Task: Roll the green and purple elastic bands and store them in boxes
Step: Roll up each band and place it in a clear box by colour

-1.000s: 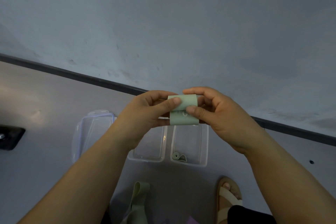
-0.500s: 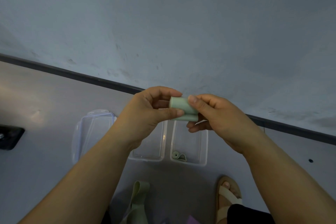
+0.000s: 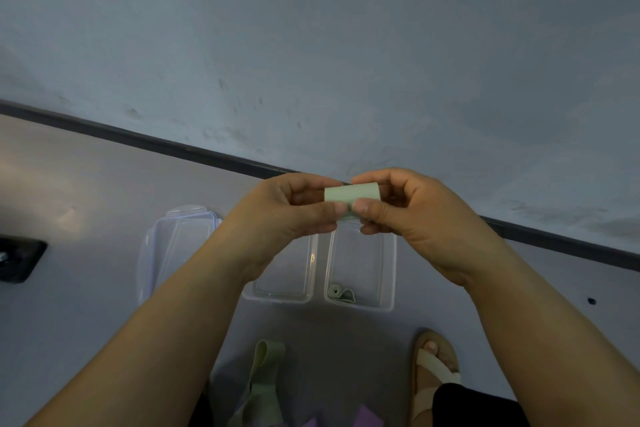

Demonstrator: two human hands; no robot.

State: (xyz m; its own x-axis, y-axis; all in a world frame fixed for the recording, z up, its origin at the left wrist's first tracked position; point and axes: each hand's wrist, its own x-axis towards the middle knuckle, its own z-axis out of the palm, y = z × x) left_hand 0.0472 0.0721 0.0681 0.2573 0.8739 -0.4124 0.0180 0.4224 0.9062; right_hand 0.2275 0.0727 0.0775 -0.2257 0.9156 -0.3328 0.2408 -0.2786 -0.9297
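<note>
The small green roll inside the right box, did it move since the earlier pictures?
No. The green roll lies in the same near-left corner of the right box as before.

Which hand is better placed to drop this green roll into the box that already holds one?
Probably the right hand: it pinches the green roll and sits over the right box, where a rolled band lies.

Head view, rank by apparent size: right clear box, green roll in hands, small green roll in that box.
1. right box
2. held green roll, nearer the camera, so it looks enlarged; true size against the other roll is unsure
3. small green roll in that box
</note>
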